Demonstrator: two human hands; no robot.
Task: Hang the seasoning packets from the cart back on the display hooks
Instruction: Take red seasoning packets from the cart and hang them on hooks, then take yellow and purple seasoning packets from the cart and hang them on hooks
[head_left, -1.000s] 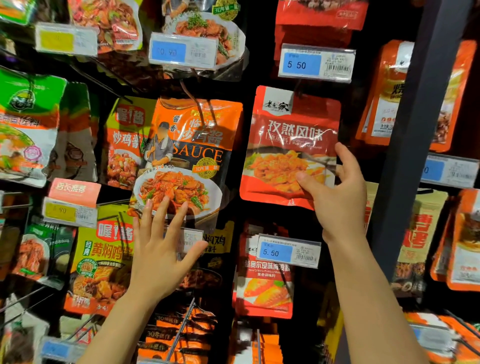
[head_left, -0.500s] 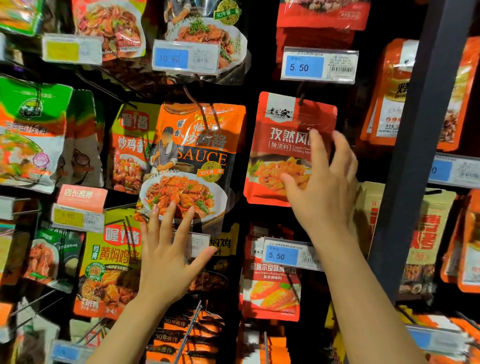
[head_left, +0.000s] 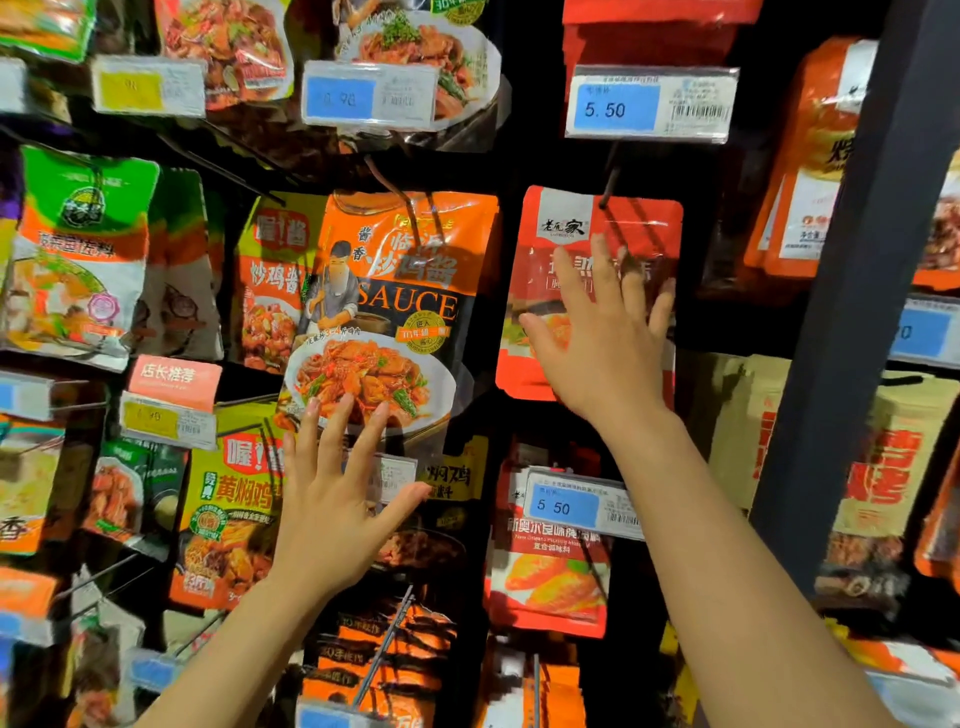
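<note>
- Your right hand (head_left: 605, 338) is flat and spread, fingers straight, lying against the front of the red seasoning packet (head_left: 597, 218). It isn't pinching anything, so treat it as a steadying palm.
- Your left hand (head_left: 332, 499) is also spread wide, thumb out, fingertips just touching the bottom edge of the orange SAUCE packet (head_left: 410, 291). It isn't gripping either.
- The red packet looks like it's already on its display hook (head_left: 609, 182): the rod meets its top edge under the 5.50 price tag (head_left: 649, 104). I can't tell from here if the hole is fully threaded, so check that before letting go.
- If it's on, slide it back along the hook with a gentle flat push. Don't shove low on the packet or it'll swing and could pop off the tip.
- Same for the orange one: its wire hook (head_left: 395, 192) shows at the top and the packet hangs a bit tilted. Nudge the bottom to square it up.
- Ease both hands off slowly and watch whether either packet keeps swinging.
- The cart isn't in view, so I can't say how many packets are left.
</note>
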